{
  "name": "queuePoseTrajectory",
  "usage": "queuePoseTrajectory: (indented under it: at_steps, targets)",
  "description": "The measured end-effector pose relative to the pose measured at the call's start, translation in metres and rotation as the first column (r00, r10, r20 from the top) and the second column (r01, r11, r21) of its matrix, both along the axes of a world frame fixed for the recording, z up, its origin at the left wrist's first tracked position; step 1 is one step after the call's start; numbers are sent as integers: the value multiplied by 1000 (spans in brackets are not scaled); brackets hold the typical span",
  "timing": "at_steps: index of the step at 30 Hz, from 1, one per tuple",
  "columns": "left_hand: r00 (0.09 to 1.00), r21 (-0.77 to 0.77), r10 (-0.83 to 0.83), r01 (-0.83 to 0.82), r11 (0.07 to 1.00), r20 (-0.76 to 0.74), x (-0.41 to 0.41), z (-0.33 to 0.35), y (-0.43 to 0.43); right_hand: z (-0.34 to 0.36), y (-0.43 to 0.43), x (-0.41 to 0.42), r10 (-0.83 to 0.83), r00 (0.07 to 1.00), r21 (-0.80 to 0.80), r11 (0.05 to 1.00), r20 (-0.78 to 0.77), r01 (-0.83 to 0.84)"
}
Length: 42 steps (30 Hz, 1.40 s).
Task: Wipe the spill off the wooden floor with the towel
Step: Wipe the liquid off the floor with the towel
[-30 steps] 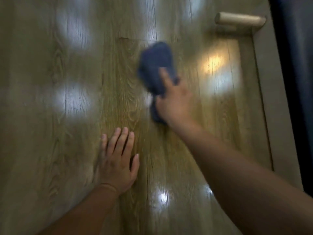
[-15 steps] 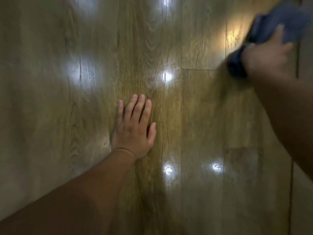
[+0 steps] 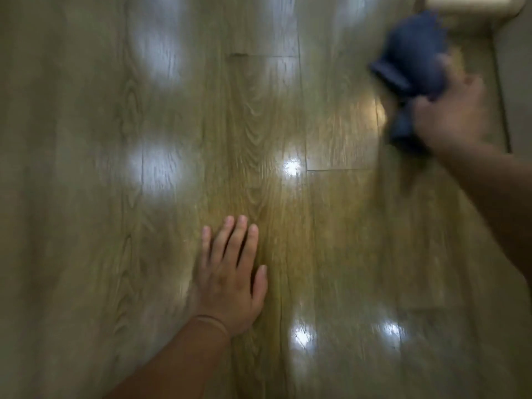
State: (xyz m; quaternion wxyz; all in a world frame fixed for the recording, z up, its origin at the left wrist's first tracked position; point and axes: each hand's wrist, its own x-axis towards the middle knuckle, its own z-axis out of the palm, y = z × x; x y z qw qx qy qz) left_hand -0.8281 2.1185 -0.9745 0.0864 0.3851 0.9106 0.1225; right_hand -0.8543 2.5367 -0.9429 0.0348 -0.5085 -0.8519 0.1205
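**A:** Where is the towel just now?

**B:** The dark blue towel (image 3: pixel 414 53) is bunched up at the far right of the wooden floor (image 3: pixel 86 226). It is just beside a pale rounded bar (image 3: pixel 472 2) at the top edge and near the grey strip (image 3: pixel 518 82) that borders the boards. The right hand (image 3: pixel 454 116) has its fingers curled round it, gripping a wad with loose cloth sticking out ahead of the knuckles.

**A:** Is it pressed to the boards?

**B:** I cannot tell. Hand and cloth are both smeared with blur, which reads to me as a wiping stroke.

**A:** And the other hand?

**B:** The left hand (image 3: pixel 230 280) lies flat on the floor in the near middle, palm down, fingers straight and close together, holding nothing. A thin wristband (image 3: pixel 210 322) crosses the wrist. I take it as a prop for the person's weight.

**A:** So how much of the spill is gone?

**B:** Hard to judge. The boards are glossy and dotted with bright light patches (image 3: pixel 290 168), but I can make out no puddle, droplets or streak anywhere. My guess is that most of the job is done, or that the wet spot sits under the towel. What is left would be finishing strokes at that right edge and a check of the sheen for a damp film.
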Motion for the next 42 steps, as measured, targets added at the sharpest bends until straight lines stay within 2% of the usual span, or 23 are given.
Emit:
queuePoseTrajectory:
  at_steps: [1,3,8,10,13,15,16,17,19,21,22,25,27,29,31,33,35,36,37,39,40,41,42]
  targets:
    - [1000,-13,-5,5,1000,3,0,0,0,3,30,23,-170,985,-7,985,25,170]
    - [1000,-46,-10,10,999,4,0,0,0,-6,63,38,-255,966,-21,966,39,256]
    - [1000,-52,-17,18,998,21,0,2,0,-3,-53,-95,-43,996,-5,999,-73,43]
    - [1000,-43,-14,15,999,12,0,0,0,5,-126,-147,222,975,2,975,-11,-222]
    - [1000,21,-6,6,1000,8,2,-1,0,13,-210,-179,662,748,-20,749,39,-662]
    - [1000,35,-2,2,999,-16,3,-2,0,12,-218,-165,809,588,-58,587,-9,-808]
    - [1000,28,-2,3,1000,-24,3,-2,-1,8,-205,-148,829,557,-48,555,-50,-830]
    - [1000,19,-5,5,1000,-29,2,-2,-1,5,-183,-126,815,577,-16,577,-58,-816]
    - [1000,3,-2,2,1000,-31,1,-3,-1,-2,-124,-71,653,752,35,756,-82,-653]
    - [1000,-4,4,-4,1000,-22,1,-1,0,1,-62,-12,359,927,48,933,-106,-355]
    - [1000,-10,3,-3,1000,-10,0,1,0,5,-34,13,199,977,52,979,-80,-195]
    - [1000,-53,3,-3,999,8,-1,4,1,15,14,39,-222,975,28,975,2,222]
    - [1000,-75,-8,10,997,26,0,5,1,14,-10,23,-312,950,21,950,27,312]
    - [999,-89,-13,17,996,45,0,5,1,14,-69,2,-160,987,10,987,26,159]
    - [999,-99,-9,12,995,37,0,4,1,13,-149,-18,262,965,-18,965,20,-261]
    - [1000,-83,-5,7,997,27,0,4,2,7,-209,-25,696,717,-62,718,33,-694]
    - [1000,-58,7,-7,998,10,1,4,1,9,-208,-22,879,477,-70,476,2,-877]
    - [1000,-42,11,-11,999,-2,0,3,0,10,-188,-14,884,467,-53,466,-17,-883]
    - [1000,-31,7,-8,999,-9,0,2,0,7,-159,1,846,534,-40,533,-8,-845]
    - [1000,-29,11,-11,1000,-12,1,0,0,8,-89,45,623,783,-40,782,4,-622]
    - [1000,-31,18,-18,999,-15,1,0,-1,11,-56,71,420,906,-19,907,44,-420]
    - [1000,-32,20,-21,999,-15,0,0,-1,18,-31,95,180,980,0,983,89,-181]
    - [1000,-35,18,-19,999,-14,0,0,0,23,-16,111,-41,993,13,999,113,40]
